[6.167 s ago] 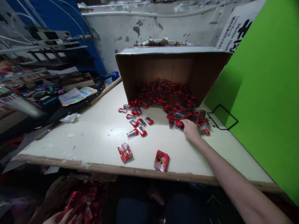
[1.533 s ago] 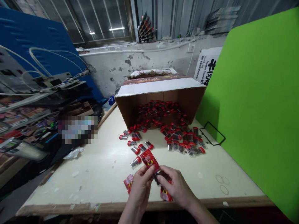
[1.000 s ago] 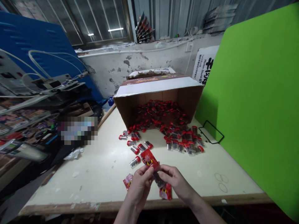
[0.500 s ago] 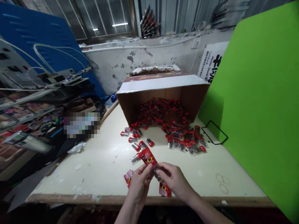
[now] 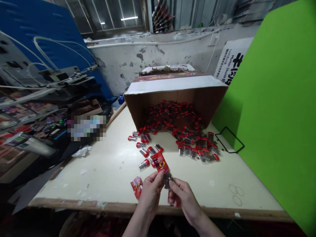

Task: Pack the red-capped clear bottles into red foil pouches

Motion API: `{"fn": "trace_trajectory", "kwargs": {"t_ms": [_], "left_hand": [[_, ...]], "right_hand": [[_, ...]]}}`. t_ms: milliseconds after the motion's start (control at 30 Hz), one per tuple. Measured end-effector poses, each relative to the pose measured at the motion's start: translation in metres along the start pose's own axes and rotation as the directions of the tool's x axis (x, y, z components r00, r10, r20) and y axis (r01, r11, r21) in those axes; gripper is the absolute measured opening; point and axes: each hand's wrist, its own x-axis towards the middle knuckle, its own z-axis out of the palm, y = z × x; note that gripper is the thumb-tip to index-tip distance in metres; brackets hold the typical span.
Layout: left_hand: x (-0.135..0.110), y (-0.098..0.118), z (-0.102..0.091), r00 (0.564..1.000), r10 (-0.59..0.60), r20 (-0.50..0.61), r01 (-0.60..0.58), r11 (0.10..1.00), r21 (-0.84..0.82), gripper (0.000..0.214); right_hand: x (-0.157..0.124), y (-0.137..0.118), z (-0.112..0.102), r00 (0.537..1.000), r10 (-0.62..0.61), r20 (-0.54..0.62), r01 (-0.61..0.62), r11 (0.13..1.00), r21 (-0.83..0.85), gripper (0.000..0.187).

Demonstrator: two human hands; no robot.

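Red pouch [image 5: 158, 162] | left hand [image 5: 150, 194]: narrow grip, pinching pouch low, above surface [image 5: 81, 184] | right hand [image 5: 185, 201]: narrow grip at dark tube [image 5: 168, 179] by pouch's lower end, hold unclear | loose tubes [image 5: 144, 164] spilled from carton [image 5: 211, 98]

Red packet [image 5: 158, 162] — tilted, its clear end [image 5: 168, 179] showing dark contents.
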Motion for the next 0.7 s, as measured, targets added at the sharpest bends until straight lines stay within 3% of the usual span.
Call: {"fn": "trace_trajectory", "kwargs": {"t_ms": [100, 267, 500, 700], "left_hand": [[0.0, -0.002, 0.0, 0.999, 0.04, -0.023, -0.038, 0.996, 0.081, 0.025], [0.0, -0.005, 0.0, 0.987, 0.088, -0.134, -0.069, 0.988, 0.138, 0.025], [-0.001, 0.003, 0.003, 0.999, -0.02, -0.044, 0.02, 1.0, -0.011, 0.024], [0.003, -0.008, 0.001, 0.987, 0.003, -0.162, -0.008, 1.0, -0.025, 0.022]], "right_hand": [[-0.003, 0.0, 0.004, 0.999, 0.049, -0.014, -0.047, 0.995, 0.09, 0.041], [-0.004, 0.004, 0.002, 0.986, -0.14, -0.093, 0.114, 0.965, -0.237, 0.041], [-0.005, 0.003, -0.002, 0.993, -0.112, -0.035, 0.1, 0.962, -0.253, 0.04], [-0.013, -0.003, -0.001, 0.965, -0.259, -0.054, 0.201, 0.85, -0.487, 0.033]]}}
